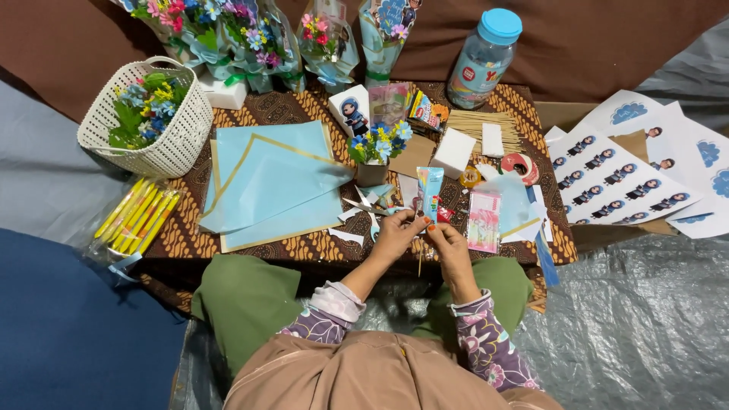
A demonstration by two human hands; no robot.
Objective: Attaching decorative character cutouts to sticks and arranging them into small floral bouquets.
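My left hand (394, 235) and my right hand (448, 244) meet at the near edge of a low table covered with a brown patterned cloth (182, 239). Both pinch a small light-blue snack packet (429, 186) that stands upright on a thin wooden skewer (420, 262). The skewer hangs down between my hands. Scissors (363, 205) lie just left of my left hand. A pink banknote-like slip (484, 220) lies right of my right hand.
Light-blue wrapping sheets (273, 182) cover the table's left. A white basket of paper flowers (148, 114) stands at the far left, yellow packets (137, 216) below it. Small bouquets (250, 34), a blue-lidded jar (484, 57), skewers (474, 125), foam blocks (452, 152) and sticker sheets (615, 182) lie around.
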